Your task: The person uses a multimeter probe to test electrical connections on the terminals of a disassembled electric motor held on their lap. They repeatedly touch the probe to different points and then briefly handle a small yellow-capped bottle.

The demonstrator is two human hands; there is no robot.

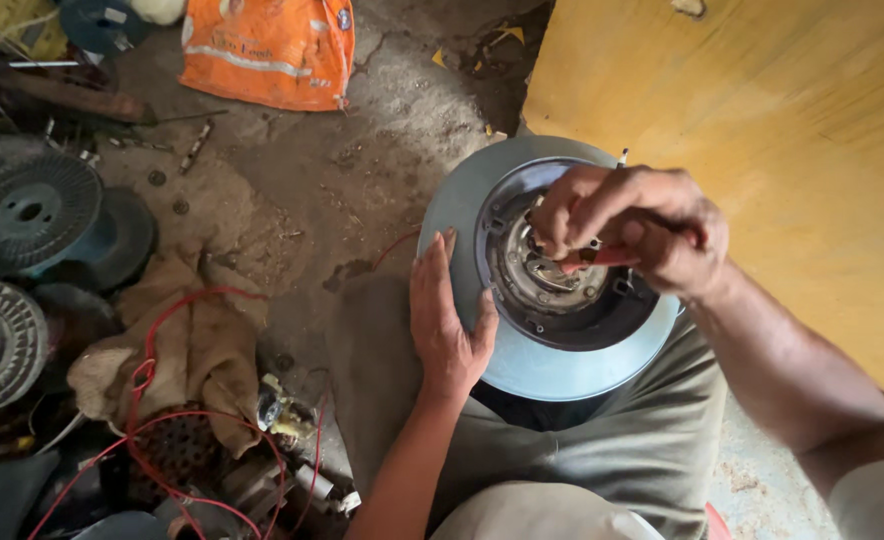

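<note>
Free room: bare concrete floor left of and above the round metal motor housing. Obstacles: yellow wooden board close on the right; left hand flat against the housing's left rim; wire spools, burlap rag and red wires crowd the far left; orange bag above.

We have one view only, from a camera worn on the head, looking steeply down and close over our lap. Our knees lie near, the dirt floor far and left, a yellow board right.
</note>
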